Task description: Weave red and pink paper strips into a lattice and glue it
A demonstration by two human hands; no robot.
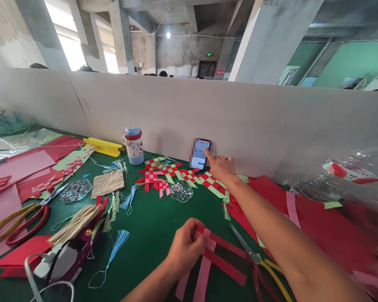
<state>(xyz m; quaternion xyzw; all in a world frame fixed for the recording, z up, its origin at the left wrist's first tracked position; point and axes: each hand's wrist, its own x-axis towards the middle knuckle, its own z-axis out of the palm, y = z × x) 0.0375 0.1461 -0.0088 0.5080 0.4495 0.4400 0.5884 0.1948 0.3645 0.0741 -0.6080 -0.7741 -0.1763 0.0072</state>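
My left hand [189,243] pinches the crossed ends of red and pink paper strips [225,266] low over the green table. Their loose ends fan out to the right and downward. Reaching across, my right hand [222,165] holds nothing; its index finger is stretched to the screen of a smartphone [200,154] leaning on the partition, the other fingers bent. Digits show on the screen, partly blurred. Behind it to the left lie woven red, green and pink paper pieces [173,171] and a clear dish of small beads [182,191]. Open scissors [255,258] lie beneath my right forearm.
A pale partition [164,105] borders the table [151,243]. On the left are red-and-yellow-handled scissors [28,214], blue tassels [118,247], beige strips [74,224], a lidded cup [134,147] and a white charger [58,262] with cable. Red paper [271,201] and plastic bottles [353,172] lie right.
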